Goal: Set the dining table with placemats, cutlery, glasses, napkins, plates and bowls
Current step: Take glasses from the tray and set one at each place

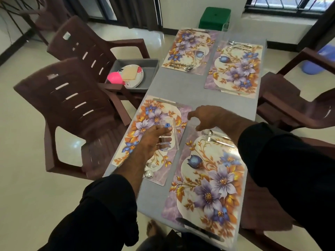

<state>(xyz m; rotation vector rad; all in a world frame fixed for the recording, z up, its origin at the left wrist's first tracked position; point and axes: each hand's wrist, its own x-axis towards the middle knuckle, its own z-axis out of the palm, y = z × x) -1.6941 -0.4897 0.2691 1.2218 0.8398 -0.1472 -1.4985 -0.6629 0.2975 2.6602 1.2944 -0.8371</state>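
Note:
My left hand [154,142] grips a clear glass [170,136] just above the near-left floral placemat [145,122]. My right hand [208,116] hovers over the grey table [181,87] between the two near mats, fingers and thumb spread; I see nothing plainly held in it. The near-right placemat [208,178] carries a spoon and fork [213,137] and a knife [199,230]. On the far-left placemat [186,44] stands a clear glass [199,55]. The far-right placemat [235,69] has cutlery [239,45] at its far end.
A grey tray [152,69] on a brown chair seat left of the table holds floral plates [137,77], a folded napkin [129,73] and a pink bowl [116,78]. Brown plastic chairs [76,105] flank both sides. A green stool [214,18] stands beyond the table.

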